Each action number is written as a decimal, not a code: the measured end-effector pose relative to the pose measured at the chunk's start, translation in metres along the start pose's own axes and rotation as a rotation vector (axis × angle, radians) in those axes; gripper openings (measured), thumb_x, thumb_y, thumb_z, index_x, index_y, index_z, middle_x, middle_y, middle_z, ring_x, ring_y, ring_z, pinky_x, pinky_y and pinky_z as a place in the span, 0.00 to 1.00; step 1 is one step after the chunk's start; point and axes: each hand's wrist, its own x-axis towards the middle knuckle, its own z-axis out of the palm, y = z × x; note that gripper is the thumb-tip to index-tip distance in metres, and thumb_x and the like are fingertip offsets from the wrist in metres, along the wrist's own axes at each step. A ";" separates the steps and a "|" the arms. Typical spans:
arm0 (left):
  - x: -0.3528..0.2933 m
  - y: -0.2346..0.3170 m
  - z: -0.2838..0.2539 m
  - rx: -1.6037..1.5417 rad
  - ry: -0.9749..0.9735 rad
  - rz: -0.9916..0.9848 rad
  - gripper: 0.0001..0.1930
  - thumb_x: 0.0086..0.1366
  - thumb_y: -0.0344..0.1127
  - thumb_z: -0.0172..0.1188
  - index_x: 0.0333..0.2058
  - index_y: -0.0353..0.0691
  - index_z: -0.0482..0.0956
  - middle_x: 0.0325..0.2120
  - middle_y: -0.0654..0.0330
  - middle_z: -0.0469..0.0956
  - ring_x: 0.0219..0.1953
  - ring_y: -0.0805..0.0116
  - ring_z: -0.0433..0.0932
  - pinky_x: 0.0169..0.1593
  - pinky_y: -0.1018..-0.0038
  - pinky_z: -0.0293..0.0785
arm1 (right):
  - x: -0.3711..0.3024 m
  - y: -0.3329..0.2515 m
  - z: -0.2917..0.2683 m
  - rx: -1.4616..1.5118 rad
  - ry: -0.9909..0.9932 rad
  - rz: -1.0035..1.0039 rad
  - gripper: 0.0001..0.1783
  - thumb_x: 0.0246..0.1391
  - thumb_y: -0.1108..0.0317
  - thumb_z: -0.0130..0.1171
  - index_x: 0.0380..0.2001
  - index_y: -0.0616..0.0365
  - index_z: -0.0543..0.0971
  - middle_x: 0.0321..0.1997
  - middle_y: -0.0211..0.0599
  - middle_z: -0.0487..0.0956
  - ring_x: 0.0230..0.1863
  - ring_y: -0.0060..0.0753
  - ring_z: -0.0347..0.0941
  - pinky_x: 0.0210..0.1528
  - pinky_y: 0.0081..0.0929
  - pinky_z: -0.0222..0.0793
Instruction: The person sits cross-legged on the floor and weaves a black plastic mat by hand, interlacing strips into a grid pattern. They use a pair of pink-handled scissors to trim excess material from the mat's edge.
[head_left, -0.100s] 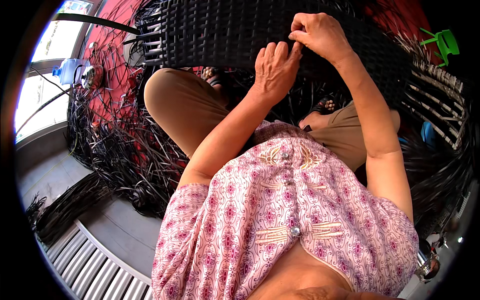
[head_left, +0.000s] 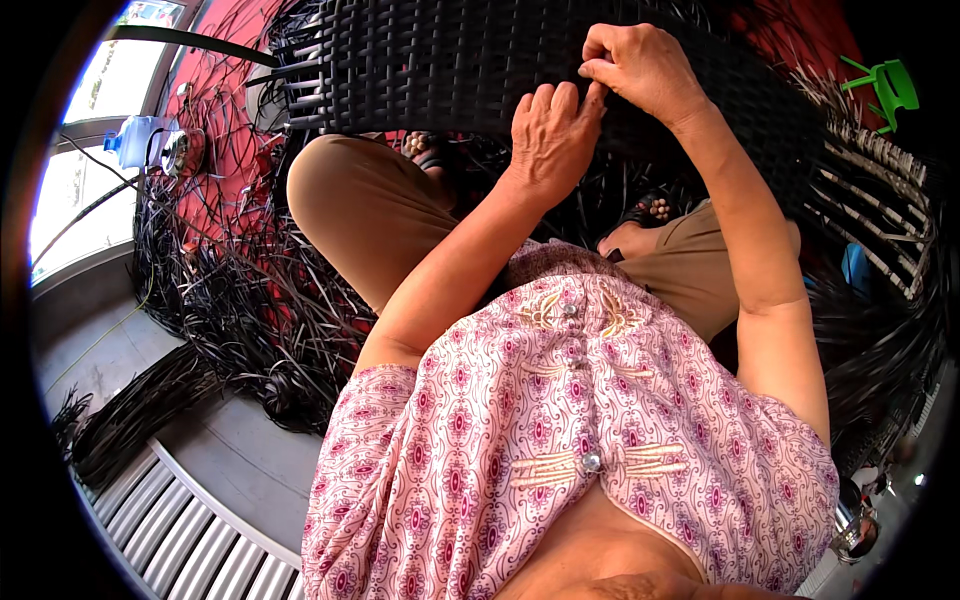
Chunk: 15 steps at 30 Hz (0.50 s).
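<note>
A black woven panel (head_left: 430,70) of flat plastic strips lies across the top of the view, above my knees. My left hand (head_left: 553,138) rests at its near edge with fingers curled and the index finger stretched toward the right hand; the fingertips are partly hidden. Just beyond and to the right, my right hand (head_left: 645,70) is closed in a pinch over the panel, thumb against index finger. Both hands nearly meet there. Whatever sits between the right fingertips is too small and dark to make out.
Loose black strips (head_left: 270,330) lie heaped on the red floor covering at left. A slatted frame (head_left: 880,190) stands at right, near a green plastic chair (head_left: 888,92). A blue-and-white water jug (head_left: 135,143) is by the window. A white slatted piece (head_left: 190,525) lies lower left.
</note>
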 end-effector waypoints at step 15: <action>-0.004 0.002 0.004 0.031 -0.006 0.016 0.13 0.61 0.35 0.64 0.45 0.46 0.79 0.28 0.64 0.68 0.33 0.64 0.71 0.36 0.66 0.66 | 0.003 0.009 0.015 -0.099 0.118 -0.315 0.07 0.53 0.65 0.65 0.28 0.51 0.76 0.21 0.30 0.80 0.26 0.34 0.81 0.29 0.29 0.76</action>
